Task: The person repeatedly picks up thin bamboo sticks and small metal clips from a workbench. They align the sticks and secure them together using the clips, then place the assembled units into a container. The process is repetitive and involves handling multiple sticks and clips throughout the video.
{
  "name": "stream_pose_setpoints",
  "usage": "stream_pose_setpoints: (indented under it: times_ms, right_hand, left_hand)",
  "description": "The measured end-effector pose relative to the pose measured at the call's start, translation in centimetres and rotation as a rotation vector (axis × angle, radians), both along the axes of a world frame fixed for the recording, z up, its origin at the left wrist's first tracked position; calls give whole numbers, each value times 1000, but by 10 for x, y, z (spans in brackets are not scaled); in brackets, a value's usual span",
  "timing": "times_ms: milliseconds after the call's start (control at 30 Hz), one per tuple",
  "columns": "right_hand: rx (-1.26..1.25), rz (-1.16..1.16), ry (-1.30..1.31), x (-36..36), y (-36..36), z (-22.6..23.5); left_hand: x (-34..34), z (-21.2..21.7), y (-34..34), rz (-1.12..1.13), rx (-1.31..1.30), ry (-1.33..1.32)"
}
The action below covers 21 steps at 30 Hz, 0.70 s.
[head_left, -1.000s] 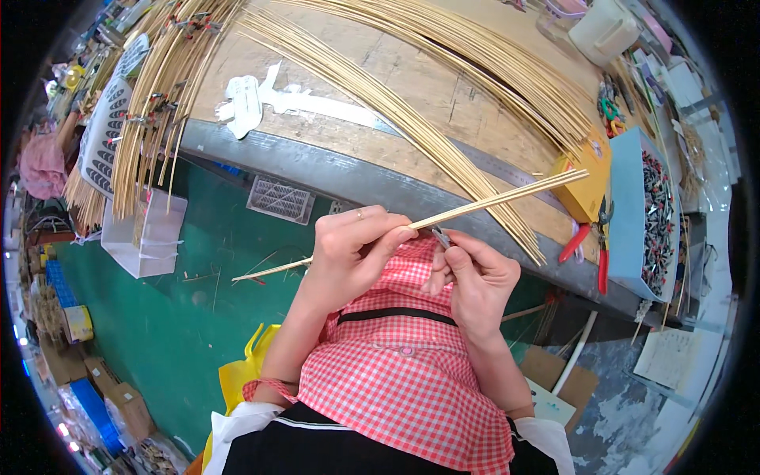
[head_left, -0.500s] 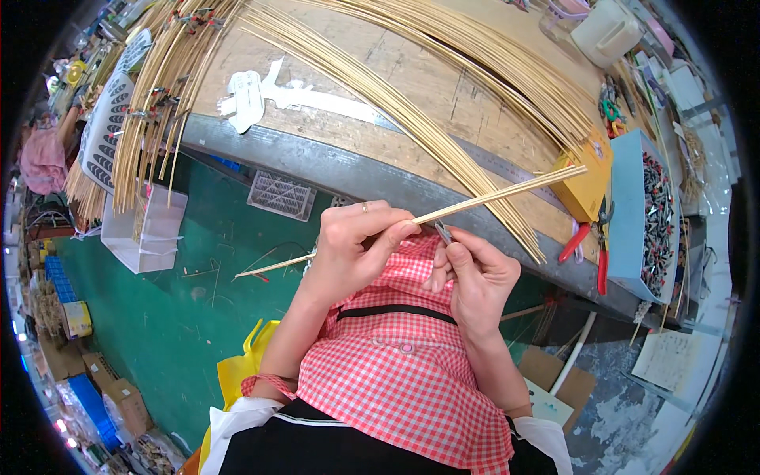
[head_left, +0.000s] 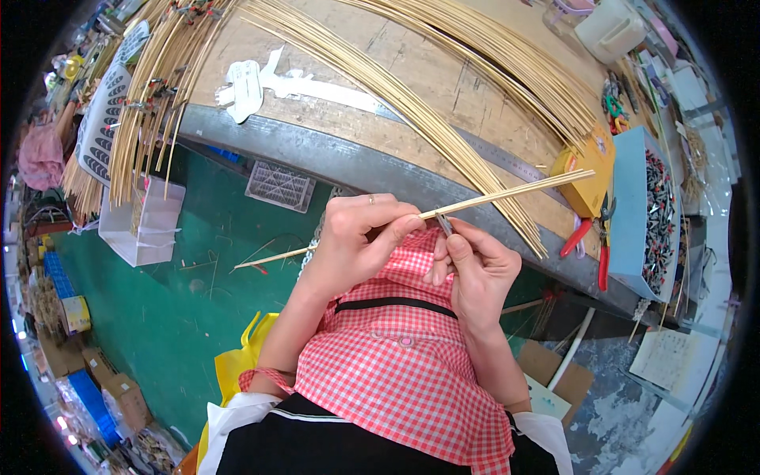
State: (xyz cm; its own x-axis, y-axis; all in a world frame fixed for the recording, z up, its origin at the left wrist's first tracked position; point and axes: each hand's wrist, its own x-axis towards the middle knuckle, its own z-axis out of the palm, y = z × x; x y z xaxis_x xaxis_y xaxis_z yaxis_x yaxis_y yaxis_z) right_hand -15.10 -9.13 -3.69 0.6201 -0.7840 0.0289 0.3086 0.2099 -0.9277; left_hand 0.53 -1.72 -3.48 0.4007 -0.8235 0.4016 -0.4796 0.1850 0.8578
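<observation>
At frame centre, a thin bamboo strip (head_left: pixel 507 194) is gripped by the left hand (head_left: pixel 356 245); a small metal blade (head_left: pixel 445 224) is pinched against it by the right hand (head_left: pixel 475 269).

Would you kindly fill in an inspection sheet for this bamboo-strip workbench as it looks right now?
Surface: wooden bench top with a grey metal front edge.
Job's things: thin bamboo strip held level above a red checked apron; small metal blade against it.
Clutter: long bamboo strips, red-handled pliers, blue box of small parts, white paper cutout.
Grippers: left hand grips the strip; right hand pinches the blade.
Cables: nothing seen.
Surroundings: green floor, white crate, cardboard boxes.
</observation>
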Motion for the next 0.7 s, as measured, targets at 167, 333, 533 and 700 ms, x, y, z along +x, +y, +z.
stream_pose_setpoints:
  times_ms: [167,333,533,700]
  right_hand:
    - [-42,93,24,-6,-3,2]
    - [-212,136,16,-12,-22,9]
    - [-439,-11,67,-13,-28,20]
    - [-226,-296,-49,-44,-63,21]
  left_hand:
    - [3,0,2,-54,36,74]
    - [6,9,5,-213,135,231]
    - [2,2,3,-385,113,169]
    - [21,19,13,-148,43,16]
